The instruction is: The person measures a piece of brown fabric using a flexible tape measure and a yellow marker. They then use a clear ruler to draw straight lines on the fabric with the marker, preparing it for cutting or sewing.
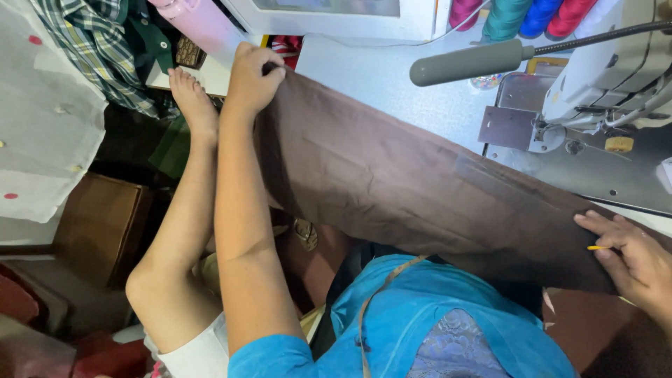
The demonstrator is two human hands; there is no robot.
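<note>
Two hands hold one long piece of dark brown woven cloth (392,182) stretched between them. The left hand (253,78), at the end of a fully extended arm, is closed around the far end of the cloth, pinching it at the left edge of the pale grey sewing table (392,84). The right hand (630,255) lies flat near the table's front right corner, fingers spread and pressing the near end down, with a thin yellow stick, perhaps a pencil or chalk (598,247), tucked between two fingers. Held this way, the cloth appears pulled taut and smooth, likely so its edge lies straight.

Its long axis runs diagonally across the table, from the far left edge down to the front right, with the lower edge hanging just off the front of the table over the person's blue garment (434,315).

Beyond the cloth, a white sewing machine (616,77) stands at the far right with a grey gooseneck lamp (465,63) reaching in over the table. Thread spools (532,15) in pink, teal, blue and red line the back edge.
</note>
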